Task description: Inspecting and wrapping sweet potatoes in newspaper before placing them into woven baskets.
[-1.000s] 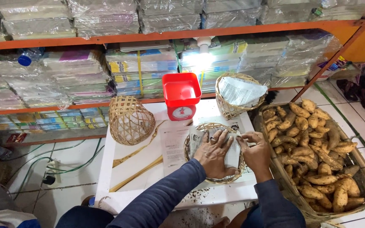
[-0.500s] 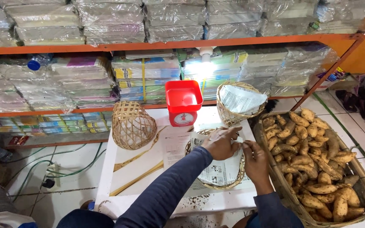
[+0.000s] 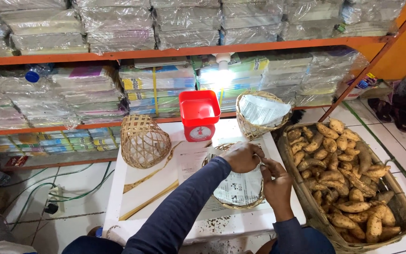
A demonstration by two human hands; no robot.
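The left hand (image 3: 243, 156) and right hand (image 3: 274, 181) met over the far right rim of a small basket (image 3: 233, 204) on the white bench (image 3: 132, 207). Both sets of fingers were curled and pressed together on the edge of the paper (image 3: 238, 188) that lined the basket — the left from above, the right from the side nearest the person. It looked like a pinch on the paper's edge, though the exact grip was hidden by the knuckles. The rest of the paper lay below the fingers, spread inside the basket.

Just beyond the fingers stood a red scale (image 3: 199, 115), and right of that a second basket (image 3: 259, 123), also paper-lined. Well to the left of the fingers an upturned basket (image 3: 143, 141) sat on the bench, with two thin bamboo strips (image 3: 149, 200) lying near it. To the right of the hands, beside the bench, a big crate (image 3: 306, 207) on the floor held sweet potatoes (image 3: 339, 169) — brown and soil-dusted. Behind everything, orange shelves (image 3: 203, 51) carried plastic-wrapped stacks.
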